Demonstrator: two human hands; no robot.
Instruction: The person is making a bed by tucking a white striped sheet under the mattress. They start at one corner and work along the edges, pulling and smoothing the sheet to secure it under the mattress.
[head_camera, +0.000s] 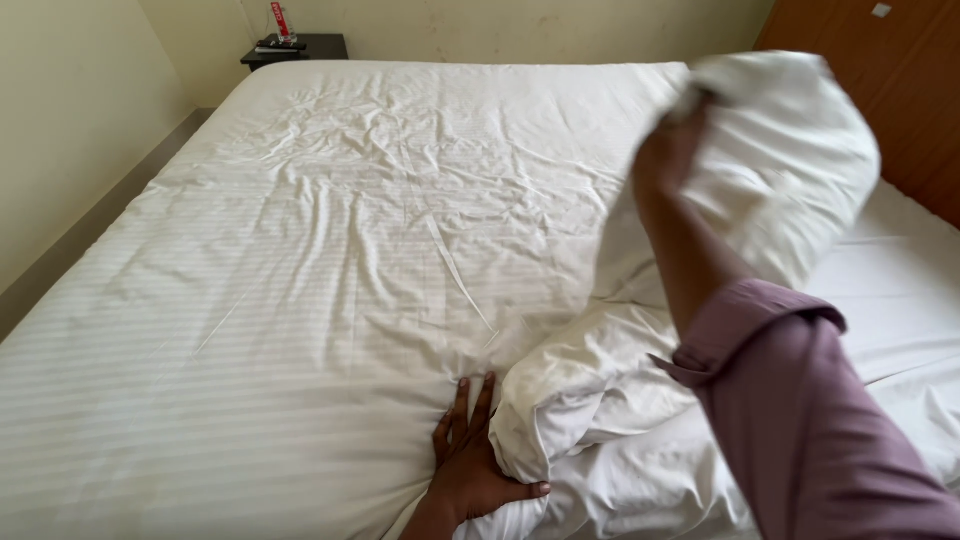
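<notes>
My right hand (668, 150) is raised over the bed and grips a white pillow (790, 160), which is blurred and lifted off the mattress. My left hand (470, 462) rests low at the near edge, fingers spread on the sheet, thumb pressed against a bunched white duvet (590, 390). The white striped sheet (330, 250) covers the mattress and is creased in the middle.
A dark bedside table (300, 47) with a red-and-white object and a small dark item stands at the far left corner. A wooden headboard (900, 90) runs along the right. A pale wall and strip of floor (70, 250) lie to the left.
</notes>
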